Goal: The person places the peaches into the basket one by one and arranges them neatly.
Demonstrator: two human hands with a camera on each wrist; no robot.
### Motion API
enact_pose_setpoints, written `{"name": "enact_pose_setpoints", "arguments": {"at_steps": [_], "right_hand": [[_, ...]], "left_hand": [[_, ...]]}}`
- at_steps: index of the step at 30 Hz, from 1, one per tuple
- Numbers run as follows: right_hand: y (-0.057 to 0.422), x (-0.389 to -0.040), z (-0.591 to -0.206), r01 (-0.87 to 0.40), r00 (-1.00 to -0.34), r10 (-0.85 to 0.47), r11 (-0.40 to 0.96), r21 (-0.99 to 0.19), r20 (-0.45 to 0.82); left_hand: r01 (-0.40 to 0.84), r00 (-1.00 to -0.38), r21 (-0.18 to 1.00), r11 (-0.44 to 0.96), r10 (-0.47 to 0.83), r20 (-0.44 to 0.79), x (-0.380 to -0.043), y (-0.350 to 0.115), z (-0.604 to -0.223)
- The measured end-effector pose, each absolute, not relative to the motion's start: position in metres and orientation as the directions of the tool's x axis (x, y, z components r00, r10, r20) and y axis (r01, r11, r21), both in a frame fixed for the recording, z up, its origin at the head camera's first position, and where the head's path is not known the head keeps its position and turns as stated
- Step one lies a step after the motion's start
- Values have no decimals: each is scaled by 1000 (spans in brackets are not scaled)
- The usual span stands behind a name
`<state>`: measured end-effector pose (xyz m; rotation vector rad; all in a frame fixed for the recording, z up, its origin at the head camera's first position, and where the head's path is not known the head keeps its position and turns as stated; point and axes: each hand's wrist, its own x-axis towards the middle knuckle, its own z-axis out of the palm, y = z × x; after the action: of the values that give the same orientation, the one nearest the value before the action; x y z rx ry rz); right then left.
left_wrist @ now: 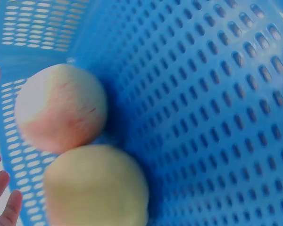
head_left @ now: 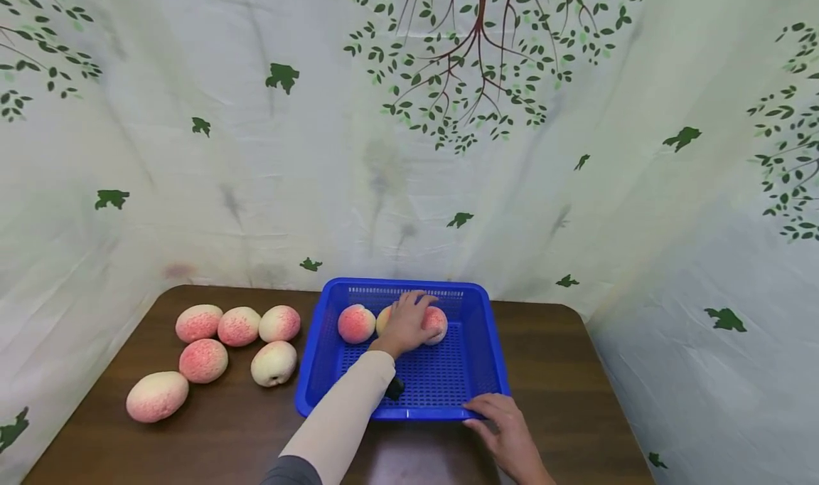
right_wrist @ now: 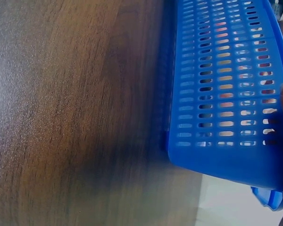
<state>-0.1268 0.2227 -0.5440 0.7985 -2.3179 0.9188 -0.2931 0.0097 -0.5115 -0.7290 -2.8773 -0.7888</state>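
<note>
A blue plastic basket (head_left: 441, 382) with slotted walls stands on the table, holding several peaches along its far side. My left hand (head_left: 404, 325) reaches in over them, its fingers spread apart. In the left wrist view, fingertips (left_wrist: 12, 207) show at the left edge, beyond a pink-and-white peach (left_wrist: 61, 108) and a yellowish peach (left_wrist: 96, 186). Beside the thumb in the head view lies a pink peach (head_left: 436, 325); another peach (head_left: 356, 323) rests left of the hand. My right hand (head_left: 508, 432) grips the basket's near right rim, fingers over it and thumb below.
Left of the basket, several more peaches (head_left: 203, 361) lie on the dark wooden table (head_left: 550, 371). A white curtain (head_left: 307, 165) with printed leaves and branches hangs behind and around the table. A black device sits at the left wrist.
</note>
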Motion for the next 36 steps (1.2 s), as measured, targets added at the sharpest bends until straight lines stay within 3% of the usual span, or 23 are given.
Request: {"name": "enact_pose_setpoints", "arguments": {"at_steps": [5, 11, 18, 26, 31, 36], "right_hand": [[218, -129, -544, -725, -633, -326, 567, -390, 702], [221, -128, -547, -751, -591, -325, 556, -357, 738], [219, -130, -548, -754, -589, -332, 553, -354, 737], [220, -130, -545, -756, -585, -325, 550, -355, 743], [218, -129, -546, -754, -595, -332, 547, -364, 732], [216, -127, -545, -738, -623, -330, 549, -393, 709]], "left_hand": [[492, -870, 530, 691, 412, 270, -284, -10, -483], [440, -886, 698, 565, 398, 236, -273, -26, -447], [486, -871, 692, 534, 367, 328, -255, -85, -418], [329, -933, 731, 598, 85, 350, -218, -189, -414], [205, -928, 731, 651, -110, 357, -189, -254, -421], [78, -911, 815, 574, -291, 292, -161, -304, -435]]}}
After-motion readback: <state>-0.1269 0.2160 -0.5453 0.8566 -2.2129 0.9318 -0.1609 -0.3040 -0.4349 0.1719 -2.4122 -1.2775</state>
